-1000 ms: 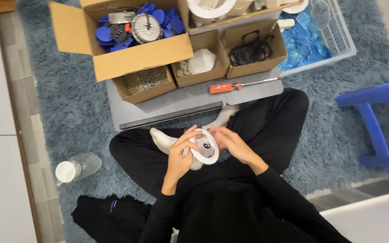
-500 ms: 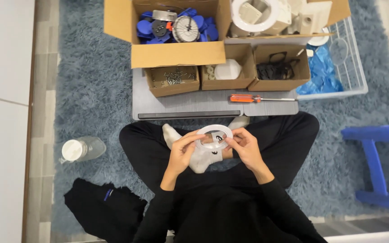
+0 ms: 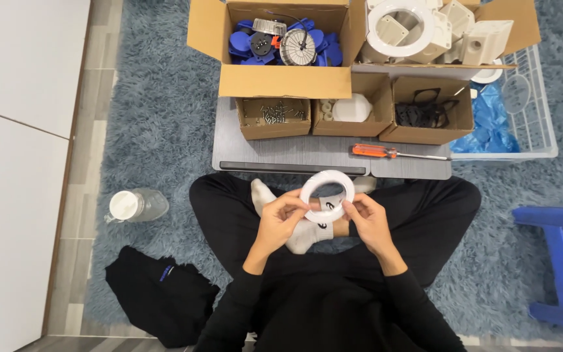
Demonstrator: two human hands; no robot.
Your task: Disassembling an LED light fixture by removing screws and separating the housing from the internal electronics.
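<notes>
Here, both hands pinched a white ring over the crossed legs.

The left hand (image 3: 280,221) gripped the white plastic ring (image 3: 326,194) at its lower left edge, fingers curled and thumb pressed on the rim; the right hand (image 3: 367,218) pinched the ring's lower right edge the same way. The ring stood tilted between them, just above a white-socked foot (image 3: 302,234). Beyond the hands lay a grey tray (image 3: 281,153) with an orange-handled screwdriver (image 3: 392,152); well left of the left hand lay a clear bottle (image 3: 137,205).
</notes>
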